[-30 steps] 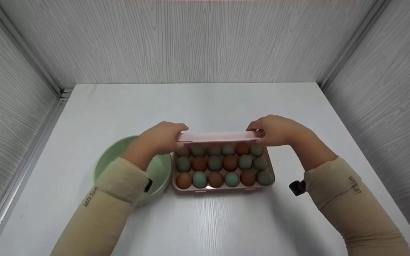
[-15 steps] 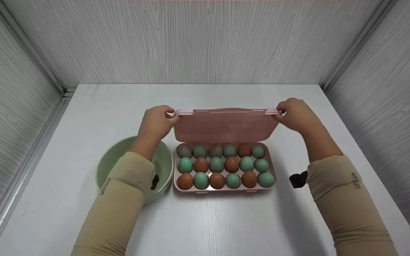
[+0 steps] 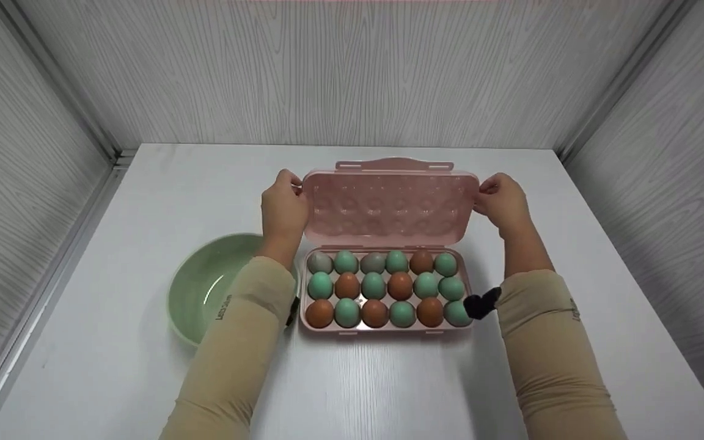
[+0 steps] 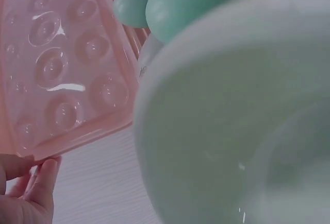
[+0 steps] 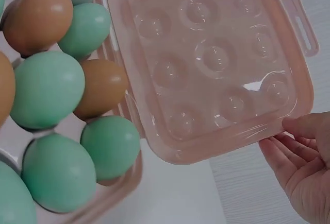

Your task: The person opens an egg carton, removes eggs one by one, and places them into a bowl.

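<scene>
A pink egg carton (image 3: pixel 327 330) lies on the table, filled with brown and green eggs (image 3: pixel 375 313). Its dimpled lid (image 3: pixel 388 205) is tilted up and back from the hinge. My left hand (image 3: pixel 283 209) pinches the lid's left edge between thumb and fingers. On the opposite side, my right hand (image 3: pixel 505 201) holds the right edge of the lid. In the right wrist view, the right fingers and thumb meet at the lid's rim (image 5: pixel 247 144). The left wrist view shows the left fingertips on the lid's corner.
A pale green bowl (image 3: pixel 190 287) stands left of the carton, partly behind the left sleeve (image 3: pixel 242 342). The table (image 3: pixel 358 391) is bounded by grey wood-grain panels at the back (image 3: pixel 352 73) and on both sides.
The lid has swung from low over the back row of eggs to raised and leaning back. Both hands have moved up and away with it. The carton base and bowl have stayed put.
</scene>
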A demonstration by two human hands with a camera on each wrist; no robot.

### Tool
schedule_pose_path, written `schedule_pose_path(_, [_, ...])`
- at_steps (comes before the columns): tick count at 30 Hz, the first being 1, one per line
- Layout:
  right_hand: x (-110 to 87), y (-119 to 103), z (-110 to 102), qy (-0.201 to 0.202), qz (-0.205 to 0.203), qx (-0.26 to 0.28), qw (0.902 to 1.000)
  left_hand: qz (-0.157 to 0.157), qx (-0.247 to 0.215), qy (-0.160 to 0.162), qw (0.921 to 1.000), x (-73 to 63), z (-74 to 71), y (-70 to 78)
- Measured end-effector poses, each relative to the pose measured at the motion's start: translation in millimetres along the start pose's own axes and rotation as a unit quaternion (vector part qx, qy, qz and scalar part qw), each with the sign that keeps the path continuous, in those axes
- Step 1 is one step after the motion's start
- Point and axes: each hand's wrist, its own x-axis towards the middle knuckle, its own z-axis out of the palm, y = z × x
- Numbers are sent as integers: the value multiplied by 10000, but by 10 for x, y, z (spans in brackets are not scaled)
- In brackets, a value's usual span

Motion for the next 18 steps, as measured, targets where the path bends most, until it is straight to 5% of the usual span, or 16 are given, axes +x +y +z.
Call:
schedule_pose_path(7, [-7, 68, 168, -415, 92, -70, 9991, -293, 359, -1144, 9924, -19, 34, 20])
schedule_pose_path(13, [-20, 95, 331, -725, -109, -13, 9973, -897, 306, -2602, 9609, -82, 120, 28])
schedule_pose_path(18, [-33, 150, 386, -965, 86, 91, 9953, -1484, 115, -2910, 9451, -104, 216, 53])
